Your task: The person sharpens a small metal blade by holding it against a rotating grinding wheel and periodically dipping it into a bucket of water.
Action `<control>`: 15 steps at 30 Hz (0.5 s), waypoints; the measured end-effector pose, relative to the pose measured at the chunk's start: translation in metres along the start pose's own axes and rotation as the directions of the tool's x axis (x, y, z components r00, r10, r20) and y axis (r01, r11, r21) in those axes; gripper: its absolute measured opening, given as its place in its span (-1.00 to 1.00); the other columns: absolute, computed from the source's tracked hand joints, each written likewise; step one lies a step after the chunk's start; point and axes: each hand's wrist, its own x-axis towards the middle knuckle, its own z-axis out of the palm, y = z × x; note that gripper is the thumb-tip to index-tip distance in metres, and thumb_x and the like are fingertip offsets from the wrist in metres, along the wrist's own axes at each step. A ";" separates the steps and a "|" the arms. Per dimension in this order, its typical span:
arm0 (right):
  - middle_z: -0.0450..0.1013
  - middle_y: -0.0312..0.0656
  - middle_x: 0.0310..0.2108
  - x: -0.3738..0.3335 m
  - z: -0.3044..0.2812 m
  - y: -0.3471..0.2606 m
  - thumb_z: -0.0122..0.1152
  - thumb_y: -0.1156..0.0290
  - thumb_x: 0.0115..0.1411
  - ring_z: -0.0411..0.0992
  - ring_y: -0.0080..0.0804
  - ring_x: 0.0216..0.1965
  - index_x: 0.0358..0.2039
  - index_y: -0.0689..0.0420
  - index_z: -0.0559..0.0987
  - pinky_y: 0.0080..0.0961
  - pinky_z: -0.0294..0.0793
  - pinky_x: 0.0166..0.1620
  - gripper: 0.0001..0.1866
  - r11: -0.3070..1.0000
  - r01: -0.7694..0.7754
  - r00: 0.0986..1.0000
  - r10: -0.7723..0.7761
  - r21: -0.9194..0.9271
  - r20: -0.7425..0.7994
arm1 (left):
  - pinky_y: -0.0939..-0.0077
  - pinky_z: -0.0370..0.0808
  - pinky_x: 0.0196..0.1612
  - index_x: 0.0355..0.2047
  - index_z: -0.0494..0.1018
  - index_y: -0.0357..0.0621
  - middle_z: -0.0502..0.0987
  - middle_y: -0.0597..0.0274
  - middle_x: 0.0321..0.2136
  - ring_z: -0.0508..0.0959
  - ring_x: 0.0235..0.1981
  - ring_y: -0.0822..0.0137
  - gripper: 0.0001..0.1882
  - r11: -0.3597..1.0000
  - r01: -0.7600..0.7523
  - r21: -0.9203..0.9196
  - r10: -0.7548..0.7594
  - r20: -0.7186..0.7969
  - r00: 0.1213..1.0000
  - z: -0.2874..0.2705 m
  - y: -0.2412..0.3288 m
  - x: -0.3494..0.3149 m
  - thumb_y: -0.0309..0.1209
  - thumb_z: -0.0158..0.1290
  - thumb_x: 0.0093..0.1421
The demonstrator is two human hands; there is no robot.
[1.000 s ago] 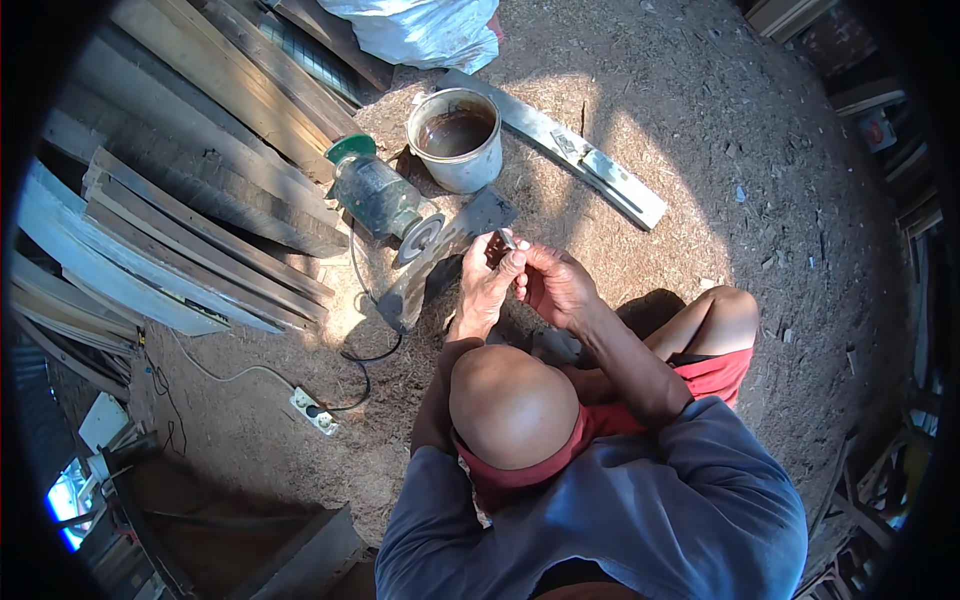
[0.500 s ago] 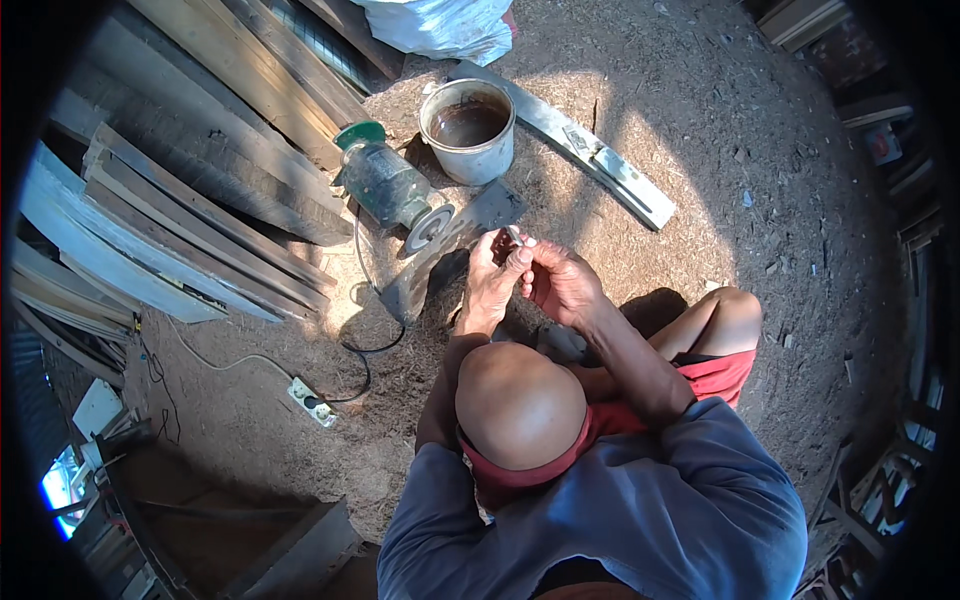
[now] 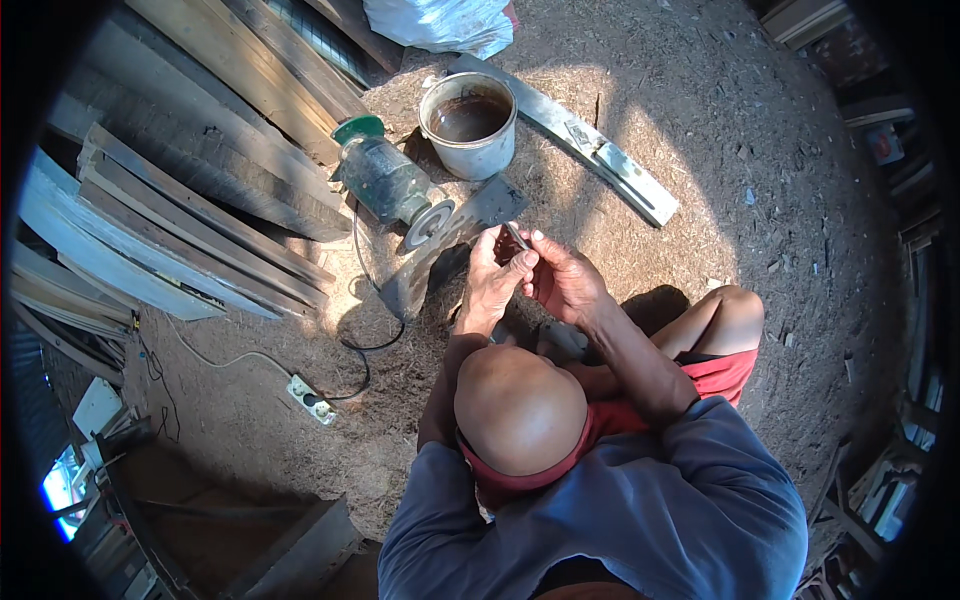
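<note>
My left hand [image 3: 488,284] and my right hand [image 3: 568,282] meet in front of me, closed around a small flat piece with a metallic edge [image 3: 517,237]. It looks like a short blade, though fingers cover much of it and its exact kind is unclear. Fingers of both hands press on it from either side. Just beyond my left hand stands a green bench grinder [image 3: 385,180] with a round grinding wheel [image 3: 430,223]. Under the wheel lies a long grey board [image 3: 470,212]. A whitish bucket [image 3: 478,153] with brownish liquid sits behind the grinder's right side.
Long planks [image 3: 200,190] are stacked at the left. A power strip [image 3: 311,400] with cables lies on the dirt floor. To the right of the bucket rests a long light plank [image 3: 600,150] carrying a block. A white sack [image 3: 445,22] is at the far edge.
The thumb and fingers of my right hand have shifted slightly on the small piece, and more of its metallic edge shows. Both hands stay in nearly the same place.
</note>
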 end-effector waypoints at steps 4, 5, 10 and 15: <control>0.48 -0.40 -0.49 0.003 -0.019 -0.004 0.22 0.34 0.28 0.43 -0.65 -0.52 -0.26 0.09 0.55 -0.69 0.48 -0.42 -0.88 0.982 0.029 0.992 -0.006 -0.185 0.124 | 0.52 0.56 -0.35 0.22 0.17 -0.35 0.43 0.14 -0.09 0.52 -0.30 0.38 -0.01 0.999 -0.050 -0.020 0.051 0.112 0.992 -0.004 0.006 -0.003 -0.23 0.46 -0.11; 0.49 -0.40 -0.47 0.005 -0.024 -0.004 0.22 0.35 0.28 0.44 -0.65 -0.51 -0.24 0.08 0.55 -0.70 0.49 -0.40 -0.89 0.976 0.041 0.986 -0.005 -0.216 0.165 | 0.51 0.56 -0.32 0.23 0.16 -0.34 0.43 0.15 -0.08 0.53 -0.29 0.37 -0.01 0.998 -0.026 -0.050 0.035 0.184 0.982 -0.010 0.006 -0.004 -0.24 0.46 -0.11; 0.50 -0.39 -0.41 0.007 -0.020 0.003 0.24 0.38 0.26 0.45 -0.67 -0.45 -0.24 0.09 0.57 -0.71 0.50 -0.35 -0.89 0.955 0.064 0.974 0.004 -0.291 0.228 | 0.40 0.55 -0.22 0.25 0.15 -0.39 0.37 0.02 0.07 0.48 -0.08 0.30 0.06 0.935 0.060 -0.350 0.032 0.253 0.967 -0.027 -0.005 -0.012 0.06 0.36 -0.07; 0.50 -0.39 -0.38 0.012 -0.017 0.017 0.26 0.38 0.24 0.44 -0.66 -0.44 -0.20 0.14 0.59 -0.70 0.48 -0.34 -0.84 0.947 0.044 0.972 0.033 -0.318 0.235 | 0.35 0.59 -0.31 0.11 0.35 -0.38 0.38 -0.07 0.12 0.54 -0.12 0.24 -0.21 0.849 0.064 -0.525 0.121 0.311 0.943 -0.043 -0.021 -0.009 0.00 0.29 0.06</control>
